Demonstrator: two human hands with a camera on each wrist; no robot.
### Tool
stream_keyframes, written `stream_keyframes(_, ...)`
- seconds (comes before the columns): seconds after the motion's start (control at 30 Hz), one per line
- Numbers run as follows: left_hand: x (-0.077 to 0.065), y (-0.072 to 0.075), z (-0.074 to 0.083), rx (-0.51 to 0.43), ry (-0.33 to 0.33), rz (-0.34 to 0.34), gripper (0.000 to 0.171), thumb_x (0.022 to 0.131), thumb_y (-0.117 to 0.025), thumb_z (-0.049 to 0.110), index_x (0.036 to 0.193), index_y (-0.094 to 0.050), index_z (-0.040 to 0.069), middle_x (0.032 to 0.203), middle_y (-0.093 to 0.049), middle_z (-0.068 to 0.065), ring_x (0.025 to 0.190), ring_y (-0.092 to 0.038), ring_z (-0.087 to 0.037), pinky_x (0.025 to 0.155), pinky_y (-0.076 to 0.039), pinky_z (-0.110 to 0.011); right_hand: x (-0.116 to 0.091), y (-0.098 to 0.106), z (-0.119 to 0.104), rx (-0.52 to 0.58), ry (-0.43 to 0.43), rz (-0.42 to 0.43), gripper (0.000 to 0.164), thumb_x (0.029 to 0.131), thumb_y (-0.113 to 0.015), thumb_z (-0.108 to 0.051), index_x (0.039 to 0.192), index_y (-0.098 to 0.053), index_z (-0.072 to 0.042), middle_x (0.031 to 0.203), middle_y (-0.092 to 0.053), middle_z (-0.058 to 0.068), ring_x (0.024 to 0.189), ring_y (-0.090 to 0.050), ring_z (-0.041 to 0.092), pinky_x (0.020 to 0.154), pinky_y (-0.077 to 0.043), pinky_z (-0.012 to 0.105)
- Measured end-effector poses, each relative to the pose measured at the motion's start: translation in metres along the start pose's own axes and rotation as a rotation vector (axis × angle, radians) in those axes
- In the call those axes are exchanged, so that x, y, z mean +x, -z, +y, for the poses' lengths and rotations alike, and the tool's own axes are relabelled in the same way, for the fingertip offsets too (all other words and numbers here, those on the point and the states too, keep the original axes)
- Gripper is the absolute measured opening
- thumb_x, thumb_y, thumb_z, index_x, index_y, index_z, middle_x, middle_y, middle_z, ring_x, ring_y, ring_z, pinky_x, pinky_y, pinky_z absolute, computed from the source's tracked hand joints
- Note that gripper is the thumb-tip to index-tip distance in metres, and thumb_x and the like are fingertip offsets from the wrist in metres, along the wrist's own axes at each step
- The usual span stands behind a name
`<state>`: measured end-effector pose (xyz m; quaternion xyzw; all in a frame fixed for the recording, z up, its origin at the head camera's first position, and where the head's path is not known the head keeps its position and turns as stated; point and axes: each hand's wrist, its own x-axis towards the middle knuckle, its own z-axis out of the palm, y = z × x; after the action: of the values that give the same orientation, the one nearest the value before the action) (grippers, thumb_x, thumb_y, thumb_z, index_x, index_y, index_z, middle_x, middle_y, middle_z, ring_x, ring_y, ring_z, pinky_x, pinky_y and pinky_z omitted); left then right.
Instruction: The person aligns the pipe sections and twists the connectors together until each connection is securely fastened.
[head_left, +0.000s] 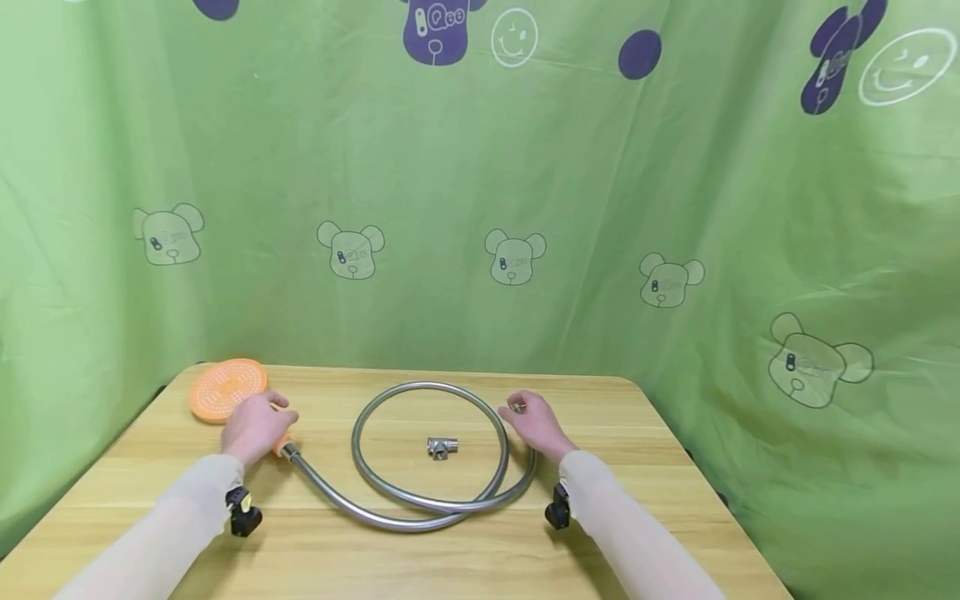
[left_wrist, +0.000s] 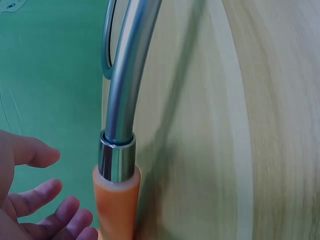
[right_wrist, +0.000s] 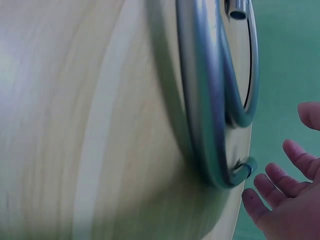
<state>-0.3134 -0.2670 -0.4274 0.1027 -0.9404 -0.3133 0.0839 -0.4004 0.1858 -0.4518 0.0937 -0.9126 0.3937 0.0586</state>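
Note:
An orange shower head (head_left: pixel 228 389) lies face up at the back left of the table, a chrome collar (left_wrist: pixel 117 162) joining its handle (left_wrist: pixel 117 210) to a grey metallic shower hose (head_left: pixel 431 385). Above the handle hovers my left hand (head_left: pixel 255 427), its fingers loosely bent and apart from the handle in the left wrist view. My right hand (head_left: pixel 537 427) is near the free hose end (right_wrist: pixel 245 171), fingers spread and relaxed with nothing gripped. Inside the hose loop lies a small chrome tee fitting (head_left: pixel 442 447), partly seen in the right wrist view.
The hose lies coiled across the middle of the wooden table (head_left: pixel 360 575). A green curtain (head_left: pixel 435 167) with bear prints hangs behind the table and along its sides.

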Motion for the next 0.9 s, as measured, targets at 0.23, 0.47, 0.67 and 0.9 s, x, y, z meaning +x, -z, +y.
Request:
stream_keyframes(0.23,-0.001,-0.002,0.008,-0.017,-0.042,-0.012,0.042,0.09,-0.065,0.031,0.122,-0.065,0.003,0.112,-0.069,-0.022,0.087,-0.063,-0.03,0.07,-0.046,-0.037,-0.001,0.007,0.011,0.01,-0.024,0.011,0.051,0.095,-0.068,-0.027,0.134,-0.055,0.004,0.143,-0.051,0.028,0.135,-0.046,0.046,0.114,-0.037,0.059)
stream_keyframes(0.47,-0.004,-0.003,0.017,-0.046,-0.066,-0.044,0.04,0.092,-0.065,0.028,0.122,-0.064,0.001,0.098,-0.071,-0.017,0.063,-0.061,-0.019,0.059,-0.047,-0.032,-0.001,0.013,0.021,-0.017,-0.065,-0.011,0.062,0.094,-0.069,-0.032,0.141,-0.049,0.003,0.148,-0.047,0.027,0.138,-0.043,0.047,0.115,-0.035,0.06)
stream_keyframes(0.67,-0.006,-0.007,0.025,-0.021,-0.096,-0.028,0.035,0.091,-0.065,0.028,0.118,-0.067,0.004,0.107,-0.071,-0.019,0.086,-0.065,-0.028,0.072,-0.049,-0.039,-0.002,0.014,0.024,-0.085,-0.096,-0.049,0.074,0.092,-0.069,-0.036,0.149,-0.042,0.003,0.152,-0.043,0.027,0.141,-0.038,0.048,0.118,-0.03,0.061)
stream_keyframes(0.9,-0.004,-0.012,0.027,-0.008,-0.113,-0.026,0.033,0.091,-0.065,0.028,0.115,-0.069,0.005,0.108,-0.071,-0.017,0.093,-0.066,-0.03,0.079,-0.05,-0.045,-0.002,0.013,0.031,-0.154,-0.093,-0.06,0.081,0.086,-0.074,-0.04,0.148,-0.043,0.003,0.151,-0.044,0.028,0.141,-0.037,0.049,0.118,-0.028,0.062)
